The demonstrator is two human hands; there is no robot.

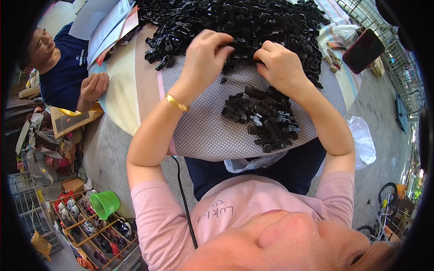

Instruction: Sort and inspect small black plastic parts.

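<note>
Two bare hands over black parts on a dotted tablecloth

Left hand [205, 56]: yours, at the front edge of the heap; thumb and fingers curled, with a narrow gap between them. Whether they grip anything, you cannot tell from this view. Gold-coloured bracelet [176, 103] on the wrist.

Right hand [281, 65]: yours, facing the left one, fingers bent inward and close together. Its grip cannot be told either.

Small, black, plastic-looking part [244, 47]: between your two hands, against the heap, its outline lost among its neighbours.

Large heap of glossy black, irregular parts [253, 22]: across the far side of the table, beyond your hands.

Smaller pile of the same black parts [266, 117]: nearer your body, apart from the heap, several pieces showing pale glints.

Tiny black fragment [223, 80]: alone, between heap and pile.

Grey tablecloth with white dots [199, 131]: beneath the smaller pile.

Dark, flat smartphone [364, 51]: right of the heap, tilted.

Person in a navy shirt [68, 63]: at your left, one hand by the table edge, near white and orange paper sheets [110, 31].

Green plastic bucket [105, 204]: lower left, by a wooden shoe rack [92, 235].
</note>
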